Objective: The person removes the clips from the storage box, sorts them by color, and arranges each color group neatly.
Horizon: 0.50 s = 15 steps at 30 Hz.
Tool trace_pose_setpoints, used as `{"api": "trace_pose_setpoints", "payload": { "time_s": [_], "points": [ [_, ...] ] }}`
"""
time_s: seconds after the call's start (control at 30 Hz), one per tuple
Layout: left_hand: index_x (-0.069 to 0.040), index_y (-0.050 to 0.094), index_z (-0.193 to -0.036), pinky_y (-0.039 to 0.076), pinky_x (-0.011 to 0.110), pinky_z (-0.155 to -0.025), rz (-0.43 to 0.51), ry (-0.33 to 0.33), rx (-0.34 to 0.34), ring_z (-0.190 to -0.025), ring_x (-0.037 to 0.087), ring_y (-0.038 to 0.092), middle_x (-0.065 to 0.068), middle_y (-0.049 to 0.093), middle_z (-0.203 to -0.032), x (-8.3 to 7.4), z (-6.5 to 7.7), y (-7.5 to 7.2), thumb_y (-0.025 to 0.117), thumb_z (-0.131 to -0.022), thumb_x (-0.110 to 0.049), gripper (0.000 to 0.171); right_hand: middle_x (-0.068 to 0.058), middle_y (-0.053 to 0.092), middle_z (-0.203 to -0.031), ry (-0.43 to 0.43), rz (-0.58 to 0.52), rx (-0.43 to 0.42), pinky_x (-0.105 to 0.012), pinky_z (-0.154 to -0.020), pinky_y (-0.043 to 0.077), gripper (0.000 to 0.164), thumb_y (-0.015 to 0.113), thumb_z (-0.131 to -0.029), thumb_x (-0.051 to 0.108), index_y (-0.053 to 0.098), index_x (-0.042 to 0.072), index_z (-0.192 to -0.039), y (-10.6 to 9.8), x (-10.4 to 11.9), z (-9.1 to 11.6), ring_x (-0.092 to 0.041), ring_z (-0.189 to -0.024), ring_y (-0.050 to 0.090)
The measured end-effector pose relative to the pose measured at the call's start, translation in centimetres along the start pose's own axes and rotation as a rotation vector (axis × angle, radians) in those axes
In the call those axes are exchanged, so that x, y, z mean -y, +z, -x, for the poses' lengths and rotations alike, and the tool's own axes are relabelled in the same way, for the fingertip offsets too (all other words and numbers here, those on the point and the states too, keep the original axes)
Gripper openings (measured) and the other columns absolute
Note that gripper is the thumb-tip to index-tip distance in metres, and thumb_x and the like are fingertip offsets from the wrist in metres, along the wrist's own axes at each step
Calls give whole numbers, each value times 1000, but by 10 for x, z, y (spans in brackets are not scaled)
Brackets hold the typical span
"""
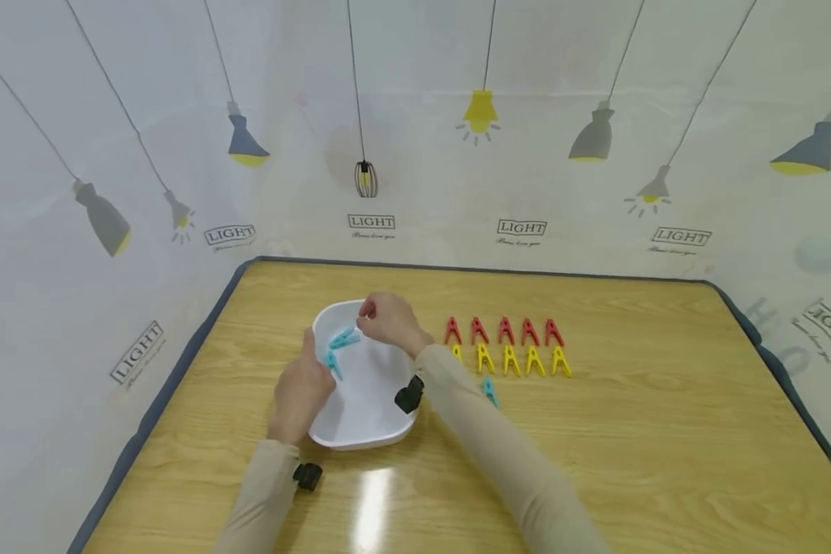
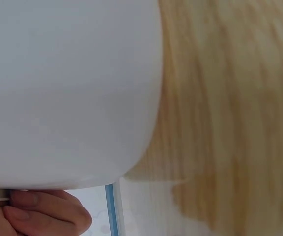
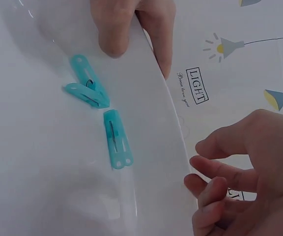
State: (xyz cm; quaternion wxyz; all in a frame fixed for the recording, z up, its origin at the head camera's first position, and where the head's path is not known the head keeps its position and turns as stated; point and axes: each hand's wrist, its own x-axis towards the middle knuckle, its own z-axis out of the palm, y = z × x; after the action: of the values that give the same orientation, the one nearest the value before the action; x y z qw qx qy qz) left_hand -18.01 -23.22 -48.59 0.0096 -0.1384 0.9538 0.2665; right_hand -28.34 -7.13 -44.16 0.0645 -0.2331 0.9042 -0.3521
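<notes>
My left hand (image 1: 301, 392) grips the left wall of a white plastic basin (image 1: 363, 400). In the right wrist view its thumb lies inside the rim and a finger outside. Two light-blue clothespins, one upper (image 3: 87, 83) and one lower (image 3: 116, 140), lie on the basin's inside near that hand. Over the far side of the basin is my right hand (image 1: 391, 319), its fingers loosely bent. The right wrist view shows nothing between its thumb (image 3: 220, 145) and fingers. In the left wrist view the basin's outer wall (image 2: 68, 93) hides most of the scene.
Right of the basin, a row of several red clothespins (image 1: 505, 331) lies behind a row of several yellow clothespins (image 1: 511, 360). Another light-blue clothespin (image 1: 489, 391) lies nearer, partly behind the right sleeve (image 1: 498, 446). The wooden table (image 1: 665, 431) meets lamp-printed walls.
</notes>
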Motion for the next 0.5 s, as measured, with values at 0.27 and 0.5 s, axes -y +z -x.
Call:
{"api": "trace_pose_setpoints", "payload": {
  "time_s": [0.27, 0.5],
  "points": [
    [-1, 17, -160, 51, 38, -58, -38, 40, -46, -65, 27, 59, 20, 64, -81, 2, 0, 3, 57, -92, -9, 80, -7, 73, -98, -77, -21, 0, -23, -74, 50, 15, 64, -94, 14, 74, 5, -102, 16, 4, -13, -17, -85, 63],
    [0, 18, -159, 49, 36, -52, -47, 60, -72, -61, 26, 58, 20, 63, -76, 3, 0, 3, 57, -91, -8, 79, -8, 74, -99, -99, 37, 48, -26, -81, 52, 14, 65, -93, 9, 75, 5, -103, 32, 2, -30, -17, -88, 64]
  ]
}}
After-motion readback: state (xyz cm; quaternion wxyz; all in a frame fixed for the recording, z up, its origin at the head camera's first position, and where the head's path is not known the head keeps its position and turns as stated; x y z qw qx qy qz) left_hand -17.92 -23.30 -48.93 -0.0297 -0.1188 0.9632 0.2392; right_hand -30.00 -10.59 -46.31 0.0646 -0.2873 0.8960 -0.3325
